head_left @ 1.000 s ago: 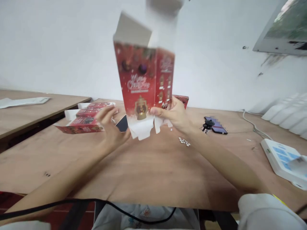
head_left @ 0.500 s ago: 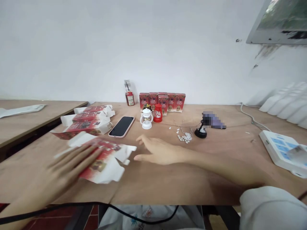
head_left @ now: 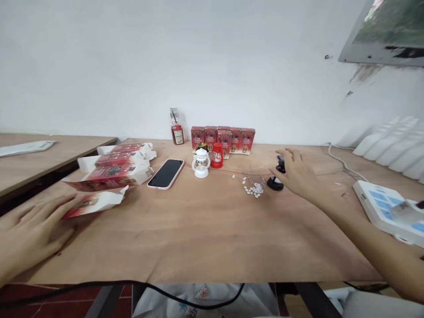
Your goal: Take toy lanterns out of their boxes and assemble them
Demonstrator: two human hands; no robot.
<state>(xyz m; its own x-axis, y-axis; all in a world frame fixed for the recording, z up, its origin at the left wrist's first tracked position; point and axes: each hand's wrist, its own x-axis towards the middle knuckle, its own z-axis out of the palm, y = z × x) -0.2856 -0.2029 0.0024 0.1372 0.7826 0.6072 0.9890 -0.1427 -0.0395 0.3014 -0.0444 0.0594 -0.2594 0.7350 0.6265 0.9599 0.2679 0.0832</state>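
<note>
My left hand [head_left: 31, 229] lies flat with fingers stretched out on a flattened red carton [head_left: 94, 202] at the table's left front. My right hand [head_left: 296, 173] hovers with fingers spread over a small black stand [head_left: 275, 182] and the dark device it hides at the right middle; nothing is in it. Small white discs [head_left: 254, 190] lie just left of that hand. A white toy lantern [head_left: 201, 163] and a red toy lantern [head_left: 217, 156] stand at the centre back.
Several flat red cartons [head_left: 115, 165] are stacked at the left. A phone [head_left: 166, 173] lies face up. A row of red boxes [head_left: 223, 138] and a small bottle [head_left: 176, 129] stand by the wall. A white device [head_left: 386, 207] sits at the right edge. A black cable [head_left: 185, 297] hangs below the table front.
The carton I held upright a second ago was laid flat and slid left under my left hand. My right hand let go and moved right to the black stand.
</note>
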